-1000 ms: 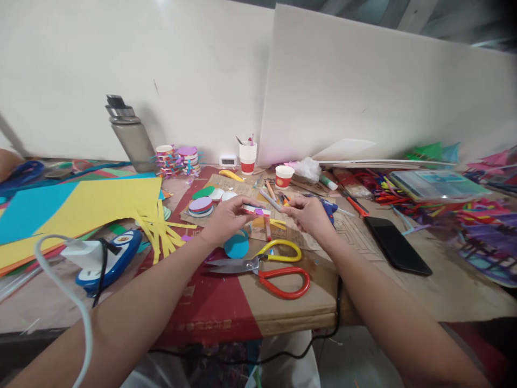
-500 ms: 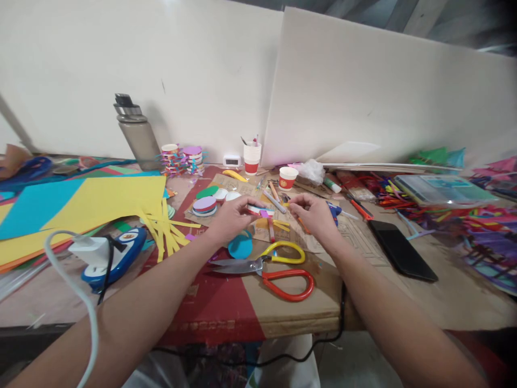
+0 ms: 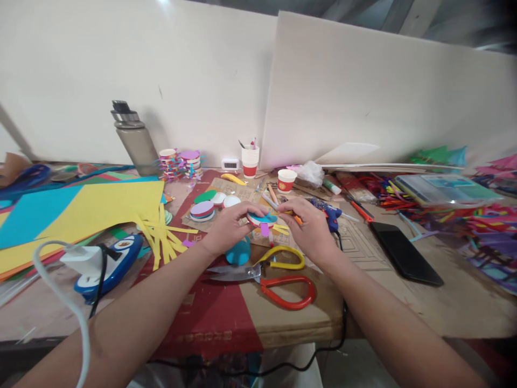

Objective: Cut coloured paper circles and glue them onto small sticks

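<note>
My left hand (image 3: 228, 229) is closed on the edge of a small round paper disc (image 3: 262, 219) with a blue top, a red-and-white rim and a purple tab (image 3: 265, 229) hanging from its side. At the disc's right edge, my right hand (image 3: 309, 223) has its fingers pinched together; whatever is between them is too small or hidden to name. Below the disc, a loose blue paper circle (image 3: 238, 251) lies on the cardboard. Large scissors (image 3: 253, 273) with one yellow and one red handle rest nearer to me, blades pointing left.
Yellow paper strips (image 3: 163, 242) and coloured sheets (image 3: 121, 202) lie left, near a blue-and-white power strip (image 3: 117, 264). Stacked discs (image 3: 202, 211) stand behind my left hand. A blue glue gun (image 3: 333, 218) and black phone (image 3: 404, 253) lie right; a paper cup (image 3: 286, 181) stands behind.
The disc in my left hand has tilted, so its blue top now shows. My right hand has moved left, up to the disc's edge. The view has shifted slightly.
</note>
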Motion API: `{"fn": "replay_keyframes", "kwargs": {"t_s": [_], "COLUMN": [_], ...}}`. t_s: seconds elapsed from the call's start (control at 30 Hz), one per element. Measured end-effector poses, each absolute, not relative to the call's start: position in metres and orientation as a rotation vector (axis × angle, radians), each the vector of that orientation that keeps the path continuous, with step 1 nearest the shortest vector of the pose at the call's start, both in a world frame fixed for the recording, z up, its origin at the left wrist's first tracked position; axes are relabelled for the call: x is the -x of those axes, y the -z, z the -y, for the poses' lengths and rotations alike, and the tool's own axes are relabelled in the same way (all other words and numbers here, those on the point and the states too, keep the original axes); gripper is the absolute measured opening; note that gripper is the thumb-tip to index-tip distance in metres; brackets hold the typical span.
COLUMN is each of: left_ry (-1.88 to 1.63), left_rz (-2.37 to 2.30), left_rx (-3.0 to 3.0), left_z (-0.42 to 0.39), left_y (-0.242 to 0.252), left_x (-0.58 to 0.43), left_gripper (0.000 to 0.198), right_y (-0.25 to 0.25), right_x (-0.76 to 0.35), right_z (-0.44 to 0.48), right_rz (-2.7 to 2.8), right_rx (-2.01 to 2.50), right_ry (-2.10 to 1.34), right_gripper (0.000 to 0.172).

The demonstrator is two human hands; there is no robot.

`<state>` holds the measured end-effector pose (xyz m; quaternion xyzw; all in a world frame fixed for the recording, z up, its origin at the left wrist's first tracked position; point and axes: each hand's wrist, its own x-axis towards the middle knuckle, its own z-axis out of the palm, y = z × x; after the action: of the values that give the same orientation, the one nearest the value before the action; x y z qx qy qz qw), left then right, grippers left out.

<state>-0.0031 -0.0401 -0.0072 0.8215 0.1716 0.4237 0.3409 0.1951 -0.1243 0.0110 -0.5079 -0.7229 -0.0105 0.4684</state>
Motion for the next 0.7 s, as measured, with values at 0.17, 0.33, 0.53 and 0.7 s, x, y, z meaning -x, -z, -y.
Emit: {"fn": "replay_keyframes", "kwargs": {"t_s": [0.17, 0.33, 0.53, 0.7], "left_ry": [-1.123, -1.124, -1.144, -1.142], "left_rz": [-0.439, -0.461, -0.444, -0.430], "left_rx": [-2.171, -2.205, -2.214, -2.223], "left_z": [0.0394, 0.0373, 0.0362, 0.0374], "left_y": [0.0079, 0.0106, 0.0118, 0.0116], "left_x": [0.0034, 0.0039, 0.0035, 0.0042], "left_gripper": [0.012, 0.016, 0.019, 0.021], "right_y": [-0.0085, -0.0064, -0.0057, -0.0057], "right_x": [-0.1954, -0.1968, -0.1964, -0.1968], "right_z": [0.1243, 0.1229, 0.1223, 0.1221], "right_rz": [1.822, 1.842, 1.853, 1.828], "right_rx": [1.158, 1.073, 1.045, 1.078], "right_ry": [0.053, 0.070, 0.072, 0.016], "right_gripper": [0.016, 0.018, 0.018, 0.012]}}
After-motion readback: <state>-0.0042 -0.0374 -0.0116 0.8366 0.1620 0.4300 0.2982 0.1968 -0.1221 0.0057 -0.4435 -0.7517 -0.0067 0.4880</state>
